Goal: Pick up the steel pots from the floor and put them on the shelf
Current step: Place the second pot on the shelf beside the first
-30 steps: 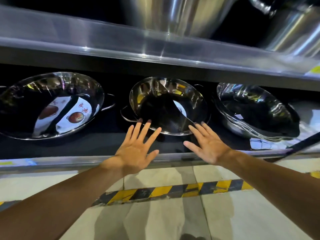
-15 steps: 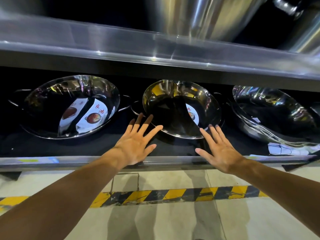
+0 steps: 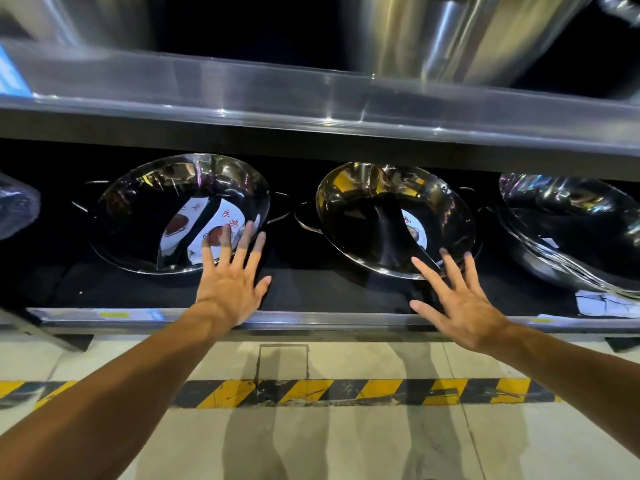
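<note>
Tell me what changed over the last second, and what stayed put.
The view swung left, so the pots slid right in frame. The left hand, before in front of the middle divided pot, now reaches in front of the left pot; the right hand is at the middle pot's front rim. Nothing was grasped or released: both hands are open and empty throughout. All three pots, including the right one, kept leaning on the lower shelf.

Both splayed hands, left hand (image 3: 227, 289) and right hand (image 3: 462, 308), before shelved pots (image 3: 394, 216).

right pot stack (image 3: 571, 233): cut by right edge | big pot (image 3: 460, 36): top cropped, blurred
</note>
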Tool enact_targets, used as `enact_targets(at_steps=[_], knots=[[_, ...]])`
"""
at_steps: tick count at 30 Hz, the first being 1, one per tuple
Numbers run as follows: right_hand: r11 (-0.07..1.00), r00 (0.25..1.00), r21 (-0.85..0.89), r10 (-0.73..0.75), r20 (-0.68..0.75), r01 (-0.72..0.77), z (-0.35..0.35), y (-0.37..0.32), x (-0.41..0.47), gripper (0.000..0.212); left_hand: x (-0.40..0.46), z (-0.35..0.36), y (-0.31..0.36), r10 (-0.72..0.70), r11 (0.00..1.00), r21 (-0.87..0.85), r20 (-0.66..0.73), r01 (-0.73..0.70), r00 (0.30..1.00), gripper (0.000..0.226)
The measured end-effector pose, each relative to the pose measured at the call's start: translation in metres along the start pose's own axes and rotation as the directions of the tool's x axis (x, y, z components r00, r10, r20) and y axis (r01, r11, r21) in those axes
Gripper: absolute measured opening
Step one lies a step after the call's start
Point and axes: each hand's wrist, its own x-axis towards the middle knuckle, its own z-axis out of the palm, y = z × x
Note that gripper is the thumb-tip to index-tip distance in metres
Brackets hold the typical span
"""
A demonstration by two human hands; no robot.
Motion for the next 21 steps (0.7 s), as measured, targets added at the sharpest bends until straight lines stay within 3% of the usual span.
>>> enact_targets(at_steps=[12,15,18,21], knots=[[0.995,1.0,-0.097,0.022,-0.003,-0.022,-0.001,-0.03,0.0,0.077,-0.007,-0.012,-0.028,-0.016,0.997,-0.068,0.132,0.025,0.991,0.073],[0.993,1.0,-0.116,0.011,0.0,-0.011,-0.001,-0.039,-0.004,0.078,-0.01,-0.017,-0.019,-0.028,0.994,-0.105,0.109,0.039,0.994,0.075],[0.998,0.999,-0.06,-0.033,-0.002,0.033,0.003,-0.039,-0.012,0.079,-0.013,-0.031,0.007,0.093,0.98,-0.167,-0.065,-0.103,0.994,0.073],[0.994,0.994,-0.019,-0.104,-0.024,0.104,0.007,-0.034,-0.016,0.081,-0.01,-0.044,0.043,0.305,0.924,-0.19,-0.157,-0.331,0.939,0.071]])
